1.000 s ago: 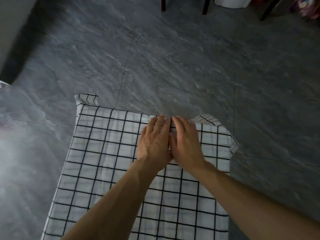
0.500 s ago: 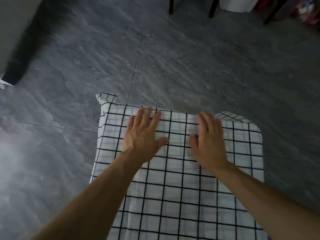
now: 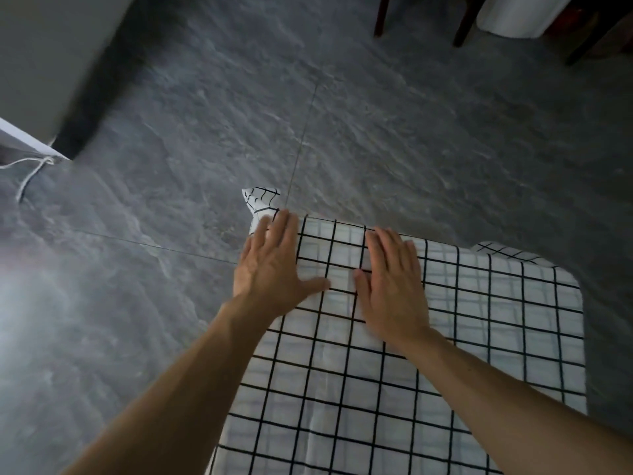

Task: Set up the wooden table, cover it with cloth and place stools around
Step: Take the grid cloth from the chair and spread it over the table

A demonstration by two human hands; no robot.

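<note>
Both hands lie flat on the cloth (image 3: 394,389), palms down and fingers straight, so each grip is released and only pressing. A second ago they sat together, touching, at the middle of the far edge. Half a second ago they had spread apart. Now the left hand (image 3: 270,265) has slid out to the far left corner, its fingertips at the very edge beside the folded corner flap (image 3: 262,202) that hangs off there. The right hand (image 3: 394,286) sits just beside it, thumb close to thumb, near the far edge.

The cloth, white with a black grid, covers the counter entirely; no wood shows, so the counter's outline can only be read from where the fabric drops away at the left and far sides. The far right corner (image 3: 507,253) shows a second flap turned over.

This reads as smoothing: the cloth is already spread, and the hands are working it flat and square toward the left corner. Faint creases run down the middle, and both far corners look bunched, so some tidying seems left.

No stools appear near the counter. Dark legs (image 3: 380,15) stand on the floor (image 3: 205,132) at the top, well apart, but what they belong to cannot be told. Placing stools looks not yet begun.
</note>
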